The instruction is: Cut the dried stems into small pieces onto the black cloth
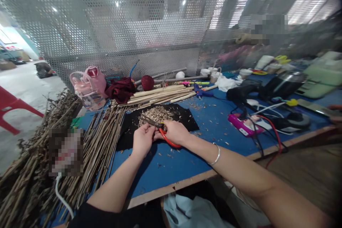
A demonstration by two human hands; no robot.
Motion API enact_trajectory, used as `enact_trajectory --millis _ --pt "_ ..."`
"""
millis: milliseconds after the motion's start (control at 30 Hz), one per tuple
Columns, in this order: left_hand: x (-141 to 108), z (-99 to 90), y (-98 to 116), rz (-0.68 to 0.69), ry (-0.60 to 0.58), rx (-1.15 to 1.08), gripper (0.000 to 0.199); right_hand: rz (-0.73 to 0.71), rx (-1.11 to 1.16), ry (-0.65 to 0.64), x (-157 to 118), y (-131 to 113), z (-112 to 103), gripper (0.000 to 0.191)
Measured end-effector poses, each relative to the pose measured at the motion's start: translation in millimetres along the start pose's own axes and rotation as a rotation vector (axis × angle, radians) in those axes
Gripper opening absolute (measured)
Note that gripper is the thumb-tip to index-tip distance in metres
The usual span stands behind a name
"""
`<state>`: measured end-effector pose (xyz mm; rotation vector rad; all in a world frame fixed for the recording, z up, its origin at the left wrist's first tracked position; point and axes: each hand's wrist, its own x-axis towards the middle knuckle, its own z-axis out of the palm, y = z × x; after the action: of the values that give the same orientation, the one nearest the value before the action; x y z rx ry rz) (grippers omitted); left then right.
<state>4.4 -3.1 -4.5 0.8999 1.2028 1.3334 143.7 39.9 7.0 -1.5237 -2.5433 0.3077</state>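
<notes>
Over the near edge of a black cloth (127, 133), my right hand (173, 132) is closed around scissors with orange-red handles (171, 143). Their dark blades point left, above a heap of pale brown clippings (157, 114). My left hand (143, 137) is beside the blades, its thumb and fingers pinched together near the right fingertips. Whatever it pinches is too small to make out. Small chips lie scattered on the blue table (171, 167) around the cloth.
Long dry stems (96, 149) cover the left side. Behind the cloth lie pale sticks (160, 96), a blue glue gun (200, 91) and dark red yarn (147, 83). A pink bottle (91, 91) stands back left. A magenta box (244, 125) with cables sits right.
</notes>
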Motion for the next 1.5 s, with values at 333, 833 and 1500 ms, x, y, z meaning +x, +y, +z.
enact_trajectory --millis 333,833,1500 --pt "1.1 -3.1 1.3 -0.028 0.060 0.114 0.026 0.029 -0.016 0.023 3.0 1.6 -1.7 0.063" --pt "3.4 -5.7 -1.7 0.083 0.132 0.074 0.034 -0.149 0.097 0.110 -1.1 6.6 -6.4 0.060" --pt "7.1 -7.8 -1.0 0.095 0.178 0.095 0.032 -0.020 0.037 0.006 -0.3 1.3 0.0 0.060"
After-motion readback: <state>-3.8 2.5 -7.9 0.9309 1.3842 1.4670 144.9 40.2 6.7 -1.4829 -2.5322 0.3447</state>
